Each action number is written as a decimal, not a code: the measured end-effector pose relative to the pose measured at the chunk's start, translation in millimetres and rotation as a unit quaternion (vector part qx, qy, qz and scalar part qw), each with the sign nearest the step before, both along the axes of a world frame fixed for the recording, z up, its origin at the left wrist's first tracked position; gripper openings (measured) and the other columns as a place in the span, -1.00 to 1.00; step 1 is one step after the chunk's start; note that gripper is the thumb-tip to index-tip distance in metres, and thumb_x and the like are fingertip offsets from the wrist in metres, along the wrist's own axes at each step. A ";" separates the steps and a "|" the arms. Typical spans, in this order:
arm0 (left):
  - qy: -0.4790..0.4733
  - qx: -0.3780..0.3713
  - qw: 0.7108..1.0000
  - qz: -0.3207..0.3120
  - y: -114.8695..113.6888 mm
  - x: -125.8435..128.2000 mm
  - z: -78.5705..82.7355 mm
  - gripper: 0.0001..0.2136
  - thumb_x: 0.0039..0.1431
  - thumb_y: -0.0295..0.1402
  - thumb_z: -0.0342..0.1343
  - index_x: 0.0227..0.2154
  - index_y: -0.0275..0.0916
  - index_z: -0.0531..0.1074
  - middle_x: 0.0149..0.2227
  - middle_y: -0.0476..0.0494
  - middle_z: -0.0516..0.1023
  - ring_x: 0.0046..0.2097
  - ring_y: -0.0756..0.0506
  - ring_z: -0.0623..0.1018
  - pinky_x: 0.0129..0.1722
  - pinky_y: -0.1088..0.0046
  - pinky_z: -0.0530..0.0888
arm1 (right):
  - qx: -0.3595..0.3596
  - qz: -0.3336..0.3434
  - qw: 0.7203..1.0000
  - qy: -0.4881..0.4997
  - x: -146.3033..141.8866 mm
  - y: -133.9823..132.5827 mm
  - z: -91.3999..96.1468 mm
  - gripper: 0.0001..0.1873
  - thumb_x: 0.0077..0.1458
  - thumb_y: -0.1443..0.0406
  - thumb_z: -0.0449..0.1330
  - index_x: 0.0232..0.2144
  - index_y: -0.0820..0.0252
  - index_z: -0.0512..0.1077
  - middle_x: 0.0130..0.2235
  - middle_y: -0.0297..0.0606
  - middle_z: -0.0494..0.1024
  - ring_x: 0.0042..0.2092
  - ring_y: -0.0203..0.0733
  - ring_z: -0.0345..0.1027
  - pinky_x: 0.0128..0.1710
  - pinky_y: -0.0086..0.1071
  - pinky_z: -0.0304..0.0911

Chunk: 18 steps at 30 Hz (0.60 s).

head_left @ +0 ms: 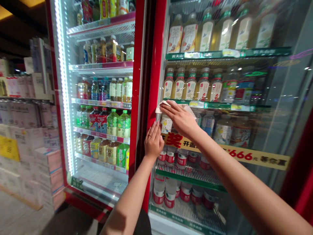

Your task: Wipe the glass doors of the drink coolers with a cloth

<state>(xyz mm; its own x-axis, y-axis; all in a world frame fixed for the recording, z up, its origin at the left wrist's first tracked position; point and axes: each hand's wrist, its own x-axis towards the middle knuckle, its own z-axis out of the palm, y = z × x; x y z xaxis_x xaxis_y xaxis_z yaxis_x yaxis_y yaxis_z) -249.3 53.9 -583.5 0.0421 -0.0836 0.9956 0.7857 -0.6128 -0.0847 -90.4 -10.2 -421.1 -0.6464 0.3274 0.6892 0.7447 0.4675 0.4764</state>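
Note:
My right hand (pixel 179 118) presses a white wiping cloth (pixel 159 108) flat against the glass door of the right-hand drinks fridge, close to its red frame (pixel 160 42). Part of the cloth also shows beyond the knuckles; the rest is under the palm. Just below and to the left, my left hand (pixel 154 140) lies with its fingers stretched out on the red door edge, holding nothing. A ring is on one of its fingers. A yellow strip with red and black lettering (pixel 259 158) runs across the glass beneath my right forearm.
Behind the glass stand rows of bottles (pixel 190 84) on green-edged shelves. On the left is a second lit fridge (pixel 102 101) full of drinks, with a red frame. Stacked cartons (pixel 46 173) stand on the grey floor (pixel 14 215) at the far left.

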 end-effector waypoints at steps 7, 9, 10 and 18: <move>-0.006 0.018 1.000 -0.003 2.5 0.1 -1.6 -0.37 0.42 -0.54 -0.09 0.53 -0.25 0.14 0.41 -0.32 0.46 0.51 -0.16 0.33 0.48 0.12 0.39 | 0.028 -0.015 0.998 0.052 -10.2 2.5 14.0 -0.25 0.41 0.46 -0.09 0.56 -0.04 0.08 0.54 -0.36 0.21 0.60 0.03 -0.06 0.56 0.14 0.10; -0.011 0.020 1.000 -0.001 3.5 -0.1 -2.5 -0.37 0.41 -0.55 -0.09 0.53 -0.30 0.14 0.41 -0.37 0.45 0.50 -0.18 0.35 0.47 0.13 0.40 | 0.020 -0.011 0.999 0.046 -15.4 3.0 12.2 -0.24 0.41 0.46 -0.09 0.56 -0.07 0.08 0.53 -0.37 0.22 0.60 0.02 -0.05 0.57 0.14 0.09; -0.010 0.018 1.000 -0.001 3.4 -0.3 -2.5 -0.36 0.41 -0.55 -0.09 0.53 -0.31 0.13 0.42 -0.38 0.43 0.50 -0.18 0.35 0.47 0.14 0.40 | 0.015 -0.010 0.999 0.038 -16.0 2.5 9.6 -0.24 0.40 0.46 -0.09 0.56 -0.06 0.10 0.53 -0.37 0.22 0.60 0.01 -0.05 0.57 0.13 0.09; 0.003 0.001 1.000 0.004 -5.0 -0.9 3.4 -0.31 0.44 -0.53 -0.11 0.58 -0.15 -0.02 0.47 -0.20 0.38 0.53 -0.12 0.28 0.52 0.19 0.31 | 0.030 -0.026 0.999 0.024 22.3 -7.8 -2.4 -0.23 0.40 0.47 -0.04 0.56 -0.02 0.09 0.52 -0.35 0.25 0.58 0.02 -0.01 0.55 0.12 0.13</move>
